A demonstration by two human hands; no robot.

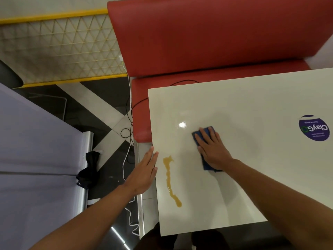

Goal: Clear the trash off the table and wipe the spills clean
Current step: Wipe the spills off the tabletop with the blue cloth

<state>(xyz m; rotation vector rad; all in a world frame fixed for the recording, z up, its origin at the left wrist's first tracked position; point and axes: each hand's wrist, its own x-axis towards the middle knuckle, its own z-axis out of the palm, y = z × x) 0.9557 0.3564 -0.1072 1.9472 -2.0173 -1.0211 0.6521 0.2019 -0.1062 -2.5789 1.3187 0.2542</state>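
Note:
A glossy white table fills the right half of the view. My right hand lies flat, fingers straight, pressing a folded blue cloth onto the tabletop near its middle. A thin yellow-brown spill runs in a wavy line near the table's left edge, left of the cloth and apart from it. At that left edge my left hand rests with fingers straight, holding nothing.
A red bench seat stands behind the table. A round purple sticker sits on the table's right side. Black and white cables trail over the floor at the left, near a dark cloth and a grey surface.

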